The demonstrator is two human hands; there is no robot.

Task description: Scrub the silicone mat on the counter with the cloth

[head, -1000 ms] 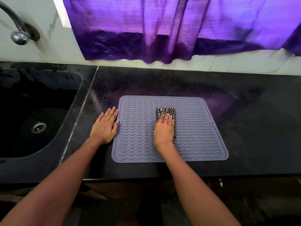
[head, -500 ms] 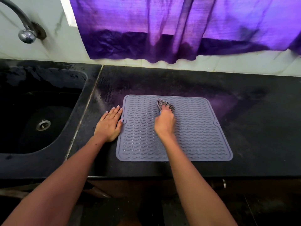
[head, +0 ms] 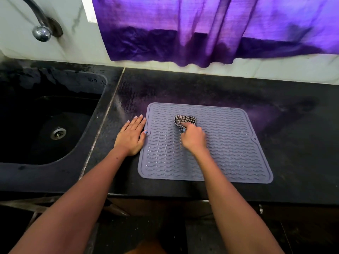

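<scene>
Right hand [head: 193,139] clutching bunched checked cloth [head: 184,121] on mat [head: 229,143]; left hand [head: 131,137] lying flat, fingers spread, at mat's 9 o'clock edge.

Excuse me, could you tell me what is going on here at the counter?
A person is scrubbing a grey wavy-ribbed silicone mat lying flat on the black stone counter. The right hand presses a bunched black-and-white checked cloth onto the mat's upper middle. The left hand lies flat on the counter at the mat's left edge, apparently steadying it. A dark sink sits to the left.
</scene>
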